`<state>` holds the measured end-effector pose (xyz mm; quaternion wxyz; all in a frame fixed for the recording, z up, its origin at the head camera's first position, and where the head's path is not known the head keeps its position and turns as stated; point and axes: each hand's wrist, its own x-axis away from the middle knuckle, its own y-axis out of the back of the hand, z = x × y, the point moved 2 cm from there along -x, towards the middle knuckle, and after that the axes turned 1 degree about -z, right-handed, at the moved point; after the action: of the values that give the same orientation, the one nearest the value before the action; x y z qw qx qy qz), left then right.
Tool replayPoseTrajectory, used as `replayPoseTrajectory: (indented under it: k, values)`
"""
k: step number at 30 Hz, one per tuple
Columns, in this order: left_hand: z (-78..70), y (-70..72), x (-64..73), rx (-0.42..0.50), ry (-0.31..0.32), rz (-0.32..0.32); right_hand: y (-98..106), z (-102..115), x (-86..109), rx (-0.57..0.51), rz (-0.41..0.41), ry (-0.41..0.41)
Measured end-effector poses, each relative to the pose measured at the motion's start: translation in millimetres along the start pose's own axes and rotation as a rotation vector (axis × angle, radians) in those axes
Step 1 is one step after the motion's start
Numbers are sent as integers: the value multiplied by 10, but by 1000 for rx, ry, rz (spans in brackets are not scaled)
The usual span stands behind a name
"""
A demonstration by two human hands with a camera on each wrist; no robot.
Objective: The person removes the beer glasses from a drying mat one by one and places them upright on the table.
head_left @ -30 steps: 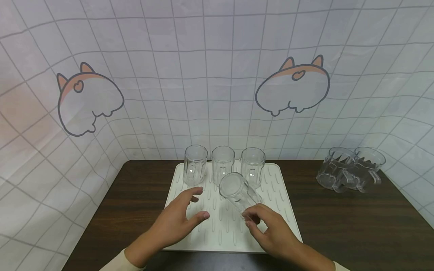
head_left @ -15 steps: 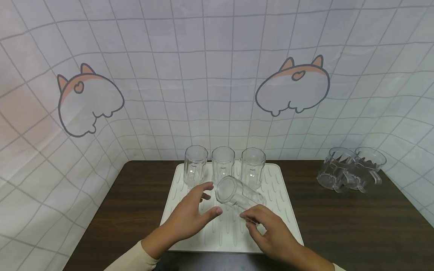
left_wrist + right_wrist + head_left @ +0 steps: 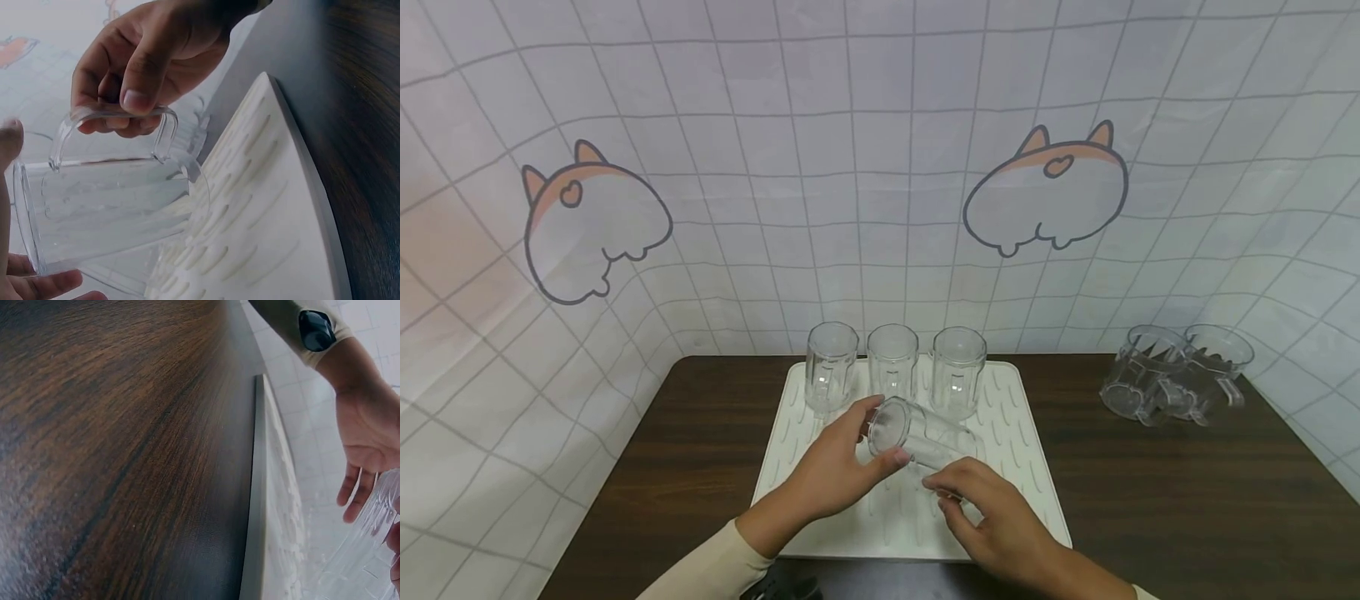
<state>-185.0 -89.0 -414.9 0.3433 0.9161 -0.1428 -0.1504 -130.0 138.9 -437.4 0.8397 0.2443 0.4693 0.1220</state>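
A clear mug (image 3: 936, 437) is tilted on its side above the white ridged mat (image 3: 887, 533). My right hand (image 3: 1000, 517) pinches its handle (image 3: 112, 112) between thumb and curled fingers, as the left wrist view shows. My left hand (image 3: 831, 471) is spread about the mug's left end, with its thumb in front and its fingers behind. In the left wrist view the left thumb (image 3: 9, 142) stands off the mug, while other fingertips (image 3: 50, 284) lie just under its end. Relaxed left fingers also show beside the mug in the right wrist view.
Along the mat's back edge stand three clear mugs (image 3: 831, 367) in a row. Two more clear mugs (image 3: 1150, 375) stand close together at the back right of the dark wooden table (image 3: 1187, 500). A white gridded curtain (image 3: 880, 167) encloses the back and sides.
My left hand has moved right to the mug's end. The mug has turned from steeply tilted to nearly level, while my right hand keeps its pinch on the handle and barely shifts.
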Motion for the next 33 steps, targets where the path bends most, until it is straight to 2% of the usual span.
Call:
replayPoseTrajectory:
  k: [9, 14, 16, 22, 29, 33]
  values:
    - [-23, 6, -16, 4, 12, -29, -20, 14, 19, 38, 19, 7]
    - [0, 31, 5, 10, 9, -34, -16, -2, 13, 99, -24, 76]
    - [15, 36, 10, 23, 8, -32, -9, -5, 12, 121, -41, 77]
    - [68, 47, 17, 57, 3, -25, 25, 0, 33, 176, -104, 19]
    - [111, 81, 28, 109, -7, -21, 55, -13, 70, 244, -177, -104]
    - [135, 95, 39, 138, -18, -13, 62, -27, 82, 262, -216, -123]
